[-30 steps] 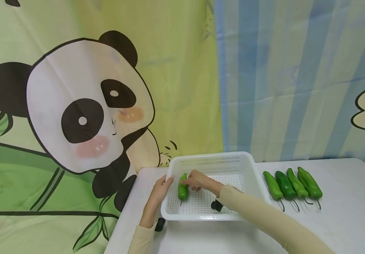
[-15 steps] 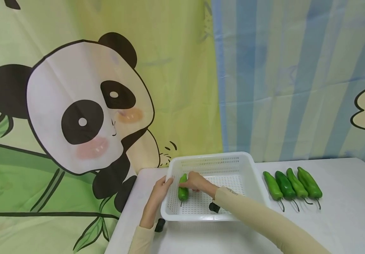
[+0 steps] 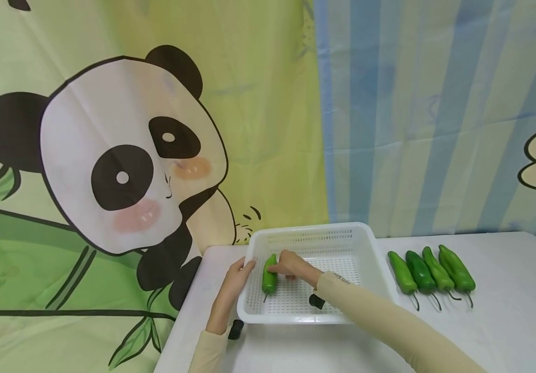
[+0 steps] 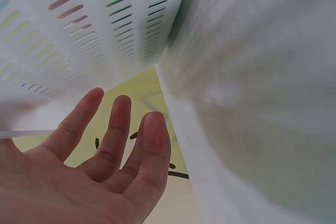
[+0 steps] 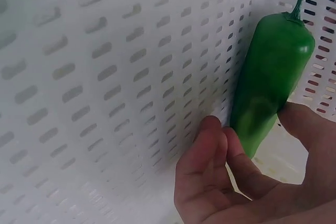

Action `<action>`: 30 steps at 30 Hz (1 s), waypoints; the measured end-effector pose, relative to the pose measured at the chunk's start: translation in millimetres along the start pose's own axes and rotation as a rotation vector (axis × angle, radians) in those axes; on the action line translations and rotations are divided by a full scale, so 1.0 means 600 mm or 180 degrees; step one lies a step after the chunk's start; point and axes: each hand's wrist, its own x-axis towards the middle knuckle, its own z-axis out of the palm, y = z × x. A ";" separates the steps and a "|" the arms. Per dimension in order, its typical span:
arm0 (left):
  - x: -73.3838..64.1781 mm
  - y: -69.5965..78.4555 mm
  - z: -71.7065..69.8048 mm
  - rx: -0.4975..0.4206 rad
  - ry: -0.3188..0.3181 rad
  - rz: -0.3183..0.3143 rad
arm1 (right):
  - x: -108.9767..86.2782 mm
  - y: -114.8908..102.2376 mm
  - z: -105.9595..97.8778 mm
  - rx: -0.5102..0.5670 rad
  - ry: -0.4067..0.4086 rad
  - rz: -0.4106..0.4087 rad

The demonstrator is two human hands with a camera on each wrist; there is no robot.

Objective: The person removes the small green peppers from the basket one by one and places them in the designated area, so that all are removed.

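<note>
At the left end of the white slotted plastic basket [image 3: 291, 319], my left hand [image 3: 235, 277] holds the rim, thumb over it. In the left wrist view the other fingers of the left hand [image 4: 113, 174] stretch loosely below the rim, outside the slotted wall [image 4: 142, 3]. My right hand [image 3: 293, 265] reaches inside and pinches a green pepper [image 3: 269, 282] by the left wall. The right wrist view shows the pepper [image 5: 273, 61], stem at upper right, between the thumb and bent fingers of the right hand [image 5: 247, 192]. Its tip is partly hidden by the hand.
Several more green peppers [image 3: 454, 269] lie side by side on the white table [image 3: 506, 311], right of the basket, stems toward me. A curtain with a printed panda [image 3: 132, 155] hangs behind the table. Black wrist devices [image 3: 316, 301] show beneath both forearms.
Both hands stay almost in place. The right hand shifts only slightly against the pepper, and the basket and the other peppers have not moved on the table.
</note>
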 end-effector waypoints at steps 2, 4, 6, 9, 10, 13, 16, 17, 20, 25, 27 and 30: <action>0.000 -0.001 0.000 -0.0008 -0.0006 -0.0015 | 0.003 0.000 0.000 0.0053 0.0008 0.0040; 0.001 -0.001 0.000 -0.0028 -0.0020 -0.0038 | 0.005 0.000 0.001 0.0138 0.0020 0.0053; 0.001 -0.001 0.001 -0.0042 -0.0031 -0.0054 | 0.007 0.000 0.001 0.0233 0.0021 0.0064; 0.001 -0.001 0.003 -0.0050 -0.0036 -0.0057 | 0.009 -0.001 0.002 0.0339 0.0013 0.0039; 0.001 -0.001 0.003 -0.0044 -0.0033 -0.0050 | 0.010 -0.001 0.003 0.0363 0.0018 0.0031; 0.000 0.000 0.004 -0.0026 -0.0016 -0.0022 | 0.013 0.000 0.003 0.0393 0.0023 0.0063; 0.000 0.002 0.004 -0.0016 -0.0007 -0.0015 | 0.018 0.001 0.005 0.0394 0.0030 0.0121; 0.000 0.002 0.004 -0.0018 -0.0008 -0.0013 | 0.020 0.001 0.006 0.0408 0.0023 0.0140; 0.001 0.002 0.003 -0.0031 -0.0016 -0.0035 | 0.024 0.003 0.009 0.0421 -0.0037 0.0198; 0.001 0.001 0.001 -0.0015 0.0007 -0.0083 | 0.028 0.003 0.012 0.0322 -0.0135 0.0299; 0.001 -0.001 0.000 0.0016 0.0007 -0.0064 | 0.028 0.002 0.011 0.0298 -0.0153 0.0356; 0.001 -0.001 -0.001 0.0033 0.0020 -0.0079 | 0.027 -0.001 0.010 0.0365 -0.0170 0.0431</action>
